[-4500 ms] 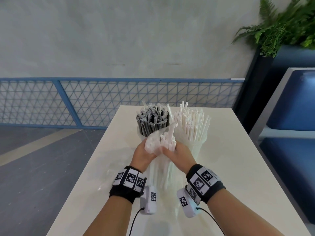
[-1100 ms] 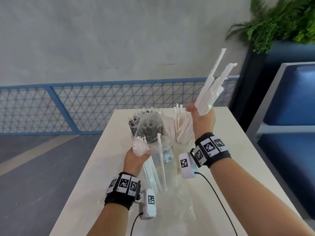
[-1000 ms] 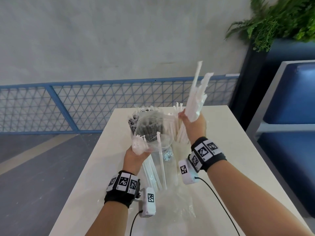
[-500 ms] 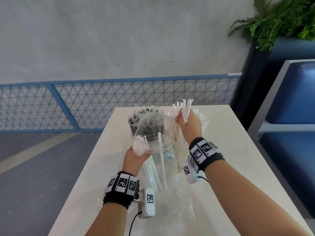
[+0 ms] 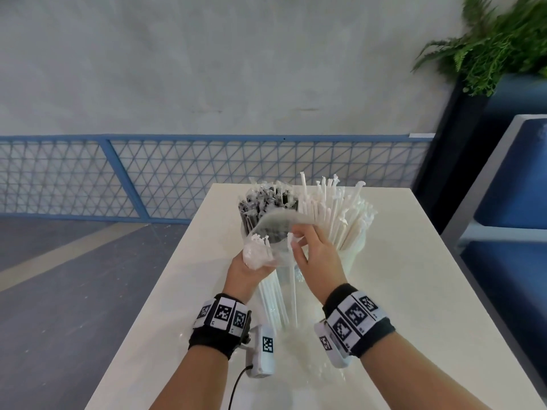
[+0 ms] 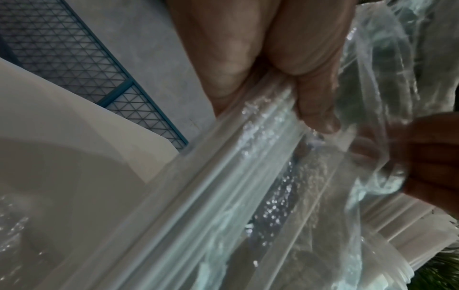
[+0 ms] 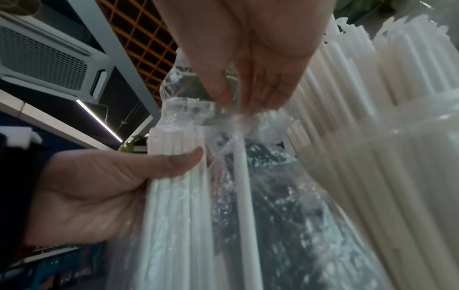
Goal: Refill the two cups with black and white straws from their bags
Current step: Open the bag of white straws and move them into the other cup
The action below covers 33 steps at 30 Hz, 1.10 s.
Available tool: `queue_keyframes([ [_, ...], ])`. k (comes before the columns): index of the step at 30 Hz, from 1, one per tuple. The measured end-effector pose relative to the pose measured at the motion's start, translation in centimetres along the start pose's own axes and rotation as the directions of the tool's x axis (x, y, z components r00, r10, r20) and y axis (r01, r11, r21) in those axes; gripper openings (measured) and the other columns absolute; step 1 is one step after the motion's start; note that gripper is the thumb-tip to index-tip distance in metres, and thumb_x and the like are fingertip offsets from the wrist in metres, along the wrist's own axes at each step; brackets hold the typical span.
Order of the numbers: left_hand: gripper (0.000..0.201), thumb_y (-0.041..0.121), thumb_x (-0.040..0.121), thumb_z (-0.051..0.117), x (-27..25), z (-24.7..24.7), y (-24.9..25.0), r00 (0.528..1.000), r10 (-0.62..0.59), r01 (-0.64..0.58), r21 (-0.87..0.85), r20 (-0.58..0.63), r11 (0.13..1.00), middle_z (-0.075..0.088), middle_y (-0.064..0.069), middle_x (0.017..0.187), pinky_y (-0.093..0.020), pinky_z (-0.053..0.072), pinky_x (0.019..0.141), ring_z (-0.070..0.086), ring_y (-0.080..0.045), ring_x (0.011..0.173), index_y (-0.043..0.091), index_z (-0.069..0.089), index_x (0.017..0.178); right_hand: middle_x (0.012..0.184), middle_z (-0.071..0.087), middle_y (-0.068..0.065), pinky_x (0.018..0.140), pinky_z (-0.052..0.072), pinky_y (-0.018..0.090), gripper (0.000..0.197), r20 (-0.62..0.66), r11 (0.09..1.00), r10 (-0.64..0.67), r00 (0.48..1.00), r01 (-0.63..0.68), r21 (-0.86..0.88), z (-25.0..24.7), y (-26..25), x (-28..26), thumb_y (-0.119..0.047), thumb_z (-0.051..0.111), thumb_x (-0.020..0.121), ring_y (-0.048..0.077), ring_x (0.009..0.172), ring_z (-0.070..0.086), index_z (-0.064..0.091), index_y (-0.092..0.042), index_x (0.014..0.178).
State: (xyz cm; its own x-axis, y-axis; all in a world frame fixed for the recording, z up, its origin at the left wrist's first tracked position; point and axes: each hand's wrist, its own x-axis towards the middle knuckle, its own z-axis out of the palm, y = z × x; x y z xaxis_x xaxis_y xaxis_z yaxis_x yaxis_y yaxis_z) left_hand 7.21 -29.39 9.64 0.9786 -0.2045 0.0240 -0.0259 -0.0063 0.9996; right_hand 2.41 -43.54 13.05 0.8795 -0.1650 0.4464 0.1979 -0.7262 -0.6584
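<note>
Head view: a cream rectangular table point(image 5: 399, 261) fills the lower middle of the frame. At its far centre stand two clear cups side by side, the left cup of black wrapped straws point(image 5: 260, 205) and the right cup of white wrapped straws point(image 5: 340, 214), the white ones fanning out toward the upper right. In front of them stands a clear plastic bag point(image 5: 275, 253) with a few long white straws point(image 5: 273, 294) inside, its foot on the table. The left hand point(image 5: 245, 273) grips the bag and a bunch of those straws at centre frame. The right hand point(image 5: 313, 255), just right of it, has its fingers bunched at the bag's open mouth. A blue mesh railing point(image 5: 118, 179) crosses the middle left, and a green fern point(image 5: 488, 45) sits upper right.

Left wrist view: the left hand's fingers point(image 6: 310, 94) at top centre curl round the bag-covered straw bundle point(image 6: 223, 176), which runs diagonally down to the lower left. The right hand point(image 6: 434, 160) shows dark at the right edge.

Right wrist view: the right hand's fingertips point(image 7: 248, 94) at top centre pinch the crumpled bag mouth point(image 7: 236, 119), just above the top of a single straw point(image 7: 243, 176); whether they hold that straw too cannot be told. The left thumb point(image 7: 154, 162) presses the bundle at middle left. The white straw cup point(image 7: 397, 157) fills the right side.
</note>
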Motion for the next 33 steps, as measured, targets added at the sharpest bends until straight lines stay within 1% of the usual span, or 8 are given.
queue_keyframes([
  [5,0.034,-0.002,0.07,0.075,-0.1,-0.1,-0.2,0.999,-0.005,0.005,0.006,0.054,1.0,0.069,-0.005,0.091,-0.014,0.052,0.071,0.064,-0.018,0.086,0.005,0.064,0.101,0.117,0.061,0.006,0.083,0.046,0.019,0.035,0.184,0.997,0.07,0.98,-0.065,-0.033,-0.3,-0.3,0.5,-0.015,0.053,0.091,0.016,0.094,0.063,0.054,-0.013,0.125],
  [12,0.081,-0.01,0.056,0.081,-0.6,-0.2,0.1,0.946,0.029,-0.084,0.157,0.322,0.984,0.064,0.007,0.106,-0.01,0.048,0.075,0.063,0.009,0.092,0.008,0.045,0.126,0.122,0.058,0.005,0.095,0.048,0.032,0.06,0.34,0.99,0.1,0.935,-0.129,0.065,0.4,-1.2,-0.2,-0.023,0.074,0.075,0.019,0.105,0.059,0.05,-0.011,0.128],
  [16,0.081,0.0,0.053,0.086,-0.6,-0.6,0.2,0.899,-0.036,-0.11,0.303,0.437,0.947,0.062,0.013,0.105,-0.014,0.048,0.085,0.061,0.0,0.103,0.008,0.048,0.125,0.118,0.058,0.005,0.094,0.049,0.035,0.068,0.395,0.969,0.21,0.894,-0.245,0.039,1.4,-1.4,-0.9,-0.032,0.076,0.069,0.021,0.105,0.058,0.048,-0.01,0.128],
  [19,0.063,0.009,0.056,0.086,-0.7,-0.6,0.3,0.86,-0.119,-0.134,0.444,0.496,0.886,0.059,0.018,0.099,-0.018,0.046,0.093,0.057,0.001,0.099,0.024,0.055,0.109,0.098,0.063,0.006,0.082,0.052,0.029,0.038,0.423,0.926,0.317,0.849,-0.373,0.053,2.3,-1.1,-1.3,-0.024,0.075,0.072,0.019,0.093,0.061,0.058,-0.009,0.103],
  [21,0.061,0.012,0.057,0.086,-1.0,-0.2,0.0,0.852,-0.18,-0.085,0.47,0.492,0.879,0.062,0.011,0.105,-0.018,0.045,0.093,0.056,-0.003,0.102,0.026,0.056,0.108,0.081,0.062,0.003,0.071,0.051,0.023,0.017,0.403,0.883,0.37,0.837,-0.451,0.127,2.2,-1.4,-1.6,-0.02,0.074,0.075,0.015,0.078,0.06,0.061,-0.011,0.081],
  [24,0.082,0.008,0.06,0.084,-1.2,0.8,-0.6,0.889,-0.2,-0.006,0.446,0.412,0.895,0.053,-0.002,0.127,-0.029,0.044,0.1,0.05,-0.014,0.118,0.012,0.043,0.13,0.086,0.059,-0.003,0.087,0.049,0.029,0.029,0.257,0.831,0.435,0.863,-0.495,0.254,2.3,-2.1,-1.9,-0.024,0.072,0.078,0.013,0.087,0.057,0.061,-0.008,0.099],
  [28,0.07,0.004,0.066,0.079,-1.2,0.9,-1.2,0.91,-0.111,-0.029,0.328,0.399,0.944,0.055,0.007,0.118,-0.009,0.047,0.08,0.053,-0.006,0.109,0.02,0.044,0.125,0.094,0.062,0.004,0.079,0.047,0.024,0.028,0.169,0.76,0.469,0.867,-0.493,0.424,2.0,-2.3,-1.4,-0.018,0.068,0.082,0.015,0.09,0.057,0.061,-0.004,0.106],
  [33,0.045,0.014,0.07,0.079,-0.9,0.3,-2.4,0.918,-0.155,0.021,0.346,0.365,0.938,0.063,0.005,0.102,-0.02,0.048,0.091,0.059,-0.015,0.104,0.019,0.056,0.109,0.071,0.062,-0.003,0.065,0.05,0.015,0.006,0.081,0.715,0.342,0.936,-0.315,0.623,-1.1,-2.6,0.5,-0.005,0.068,0.079,0.004,0.067,0.06,0.064,-0.009,0.082],
])
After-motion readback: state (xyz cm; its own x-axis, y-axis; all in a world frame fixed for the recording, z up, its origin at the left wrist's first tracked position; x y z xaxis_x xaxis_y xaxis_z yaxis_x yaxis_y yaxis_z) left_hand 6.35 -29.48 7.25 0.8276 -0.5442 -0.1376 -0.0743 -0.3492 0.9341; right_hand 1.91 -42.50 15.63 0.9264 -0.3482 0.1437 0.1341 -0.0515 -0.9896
